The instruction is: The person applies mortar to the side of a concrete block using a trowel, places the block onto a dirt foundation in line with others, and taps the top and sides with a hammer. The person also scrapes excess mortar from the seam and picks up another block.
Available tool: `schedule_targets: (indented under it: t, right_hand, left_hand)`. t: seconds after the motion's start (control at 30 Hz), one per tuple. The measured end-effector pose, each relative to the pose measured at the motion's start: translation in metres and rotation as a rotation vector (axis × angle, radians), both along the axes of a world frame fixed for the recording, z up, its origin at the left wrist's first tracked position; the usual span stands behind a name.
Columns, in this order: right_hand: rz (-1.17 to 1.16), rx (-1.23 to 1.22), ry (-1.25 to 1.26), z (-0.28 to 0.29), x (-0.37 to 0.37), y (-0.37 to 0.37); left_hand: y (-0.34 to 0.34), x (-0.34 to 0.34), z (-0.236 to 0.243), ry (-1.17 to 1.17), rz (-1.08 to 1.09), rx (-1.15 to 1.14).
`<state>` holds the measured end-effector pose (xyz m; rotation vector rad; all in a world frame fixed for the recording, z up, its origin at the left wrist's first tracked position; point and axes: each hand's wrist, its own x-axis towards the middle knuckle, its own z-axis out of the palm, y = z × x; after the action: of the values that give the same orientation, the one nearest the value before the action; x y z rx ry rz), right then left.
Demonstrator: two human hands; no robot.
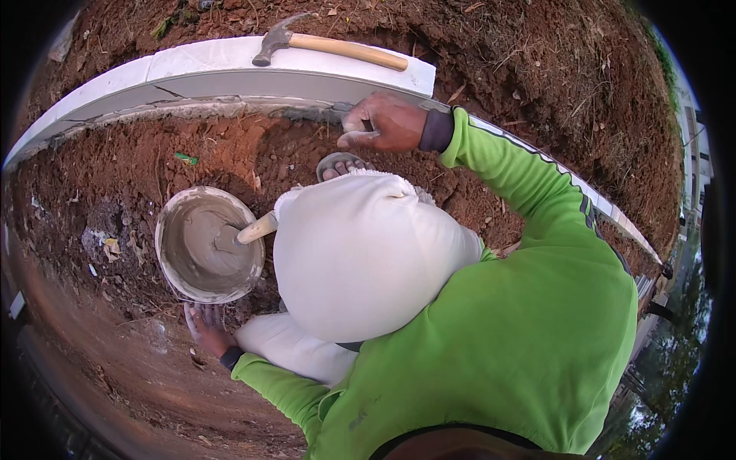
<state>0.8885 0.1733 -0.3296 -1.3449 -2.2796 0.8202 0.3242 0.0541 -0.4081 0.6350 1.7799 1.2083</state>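
My left hand (208, 328) is at the near side of a round bucket (163, 249), its fingers stretched out and apart by the rim. Wet grey mortar (203, 238) fills the lower part of the bucket. A tool with a wooden handle (258, 228) stands in the mortar, its blade mostly sunk. My right hand (386, 123) is beside the low block wall (222, 83), thumb and fingers curled into a pinch. Whatever the pinch holds, if anything, is too small to make out. On top of the wall lies a claw hammer (337, 50) with a wooden handle.
Reddish soil (222, 149) borders the wall on both sides. My foot (341, 165) rests close to the wall, below my right hand. White-clad knees (360, 261) are between my arms, right of the bucket. A small green scrap (185, 159) lies on the dirt.
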Motion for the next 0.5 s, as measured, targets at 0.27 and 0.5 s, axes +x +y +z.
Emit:
schedule_targets:
  t: [0.27, 0.5]
  right_hand:
    - [-0.328, -0.21, -0.249, -0.218, -0.082, -0.102]
    - [-0.268, -0.652, -0.291, -0.192, -0.083, -0.074]
  left_hand:
    - [0.033, 0.0, 0.024, 0.22, -0.086, -0.152]
    - [0.042, 0.01, 0.054, 0.468, -0.039, -0.066]
